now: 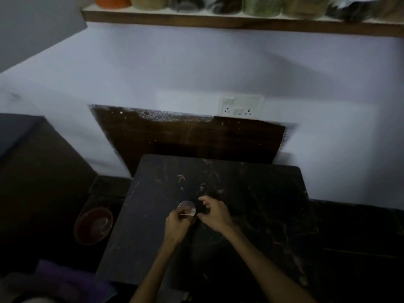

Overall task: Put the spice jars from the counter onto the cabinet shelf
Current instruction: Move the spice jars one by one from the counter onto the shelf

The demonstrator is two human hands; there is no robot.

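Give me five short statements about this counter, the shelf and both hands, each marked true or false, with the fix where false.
1. Jars stand in a row on the shelf. True.
2. Both hands meet at a small jar on the dark counter. True.
3. The left hand hangs idle off the counter. False: it is at the jar.
4. The switch plate sits above the shelf. False: below it.
5. The right hand reaches up to the shelf. False: it is low, at the counter.

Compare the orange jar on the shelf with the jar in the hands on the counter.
The orange jar stands on the shelf untouched; the counter jar sits low on the dark counter between the left hand and right hand. The orange jar's contents show bright orange; the counter jar looks dark, with a pale round top. Both look like round jars.
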